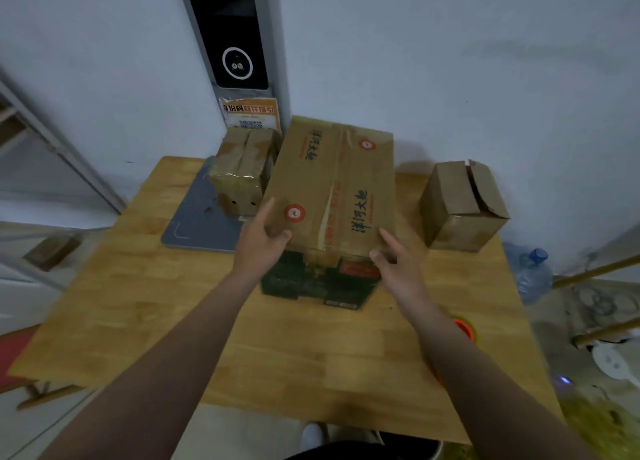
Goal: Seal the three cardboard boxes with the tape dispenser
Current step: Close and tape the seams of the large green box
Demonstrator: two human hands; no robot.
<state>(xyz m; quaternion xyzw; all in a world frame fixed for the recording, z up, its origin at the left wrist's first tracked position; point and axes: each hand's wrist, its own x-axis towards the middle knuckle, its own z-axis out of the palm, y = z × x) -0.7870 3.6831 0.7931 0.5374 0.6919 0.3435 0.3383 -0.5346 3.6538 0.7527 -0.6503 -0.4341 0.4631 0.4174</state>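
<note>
A large cardboard box (332,182) with dark printed characters and a taped centre seam stands mid-table, its dark green front face toward me. My left hand (259,245) grips its near left corner, thumb on top and fingers along the side. My right hand (394,262) holds the near right corner, thumb and fingers around the edge. A small taped box (239,172) sits at the back left on a grey mat (194,224). Another small box (460,207) stands at the right with its top flaps slightly apart. An orange tape dispenser (464,328) shows partly behind my right forearm.
The wooden table (173,321) stands against a white wall. A dark panel with a paper notice (249,113) stands behind the boxes. A water bottle (533,272) and wooden poles (595,272) are on the floor at the right.
</note>
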